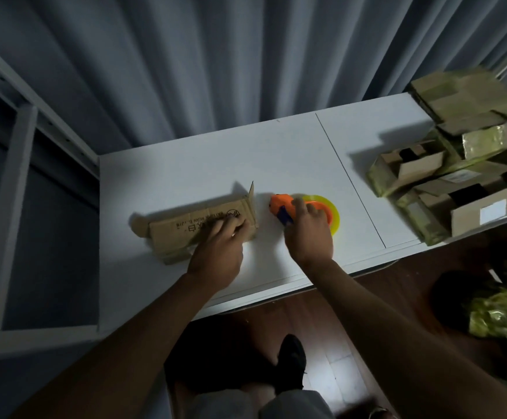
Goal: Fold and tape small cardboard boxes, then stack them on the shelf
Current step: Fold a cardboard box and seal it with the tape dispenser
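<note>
Hands both reach forward over white table (291, 152): left hand (219, 252) presses box (198, 229), fingers seemingly curled at its top; right hand (309, 234) grips orange tape dispenser (285, 208).

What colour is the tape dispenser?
Orange, with a blue part; the tape dispenser shows in the head view.

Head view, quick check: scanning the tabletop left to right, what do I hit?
Shelf frame → cardboard box with the left hand on it → orange tape dispenser, gripped by the right hand → yellow tape roll → pile of used boxes.
</note>
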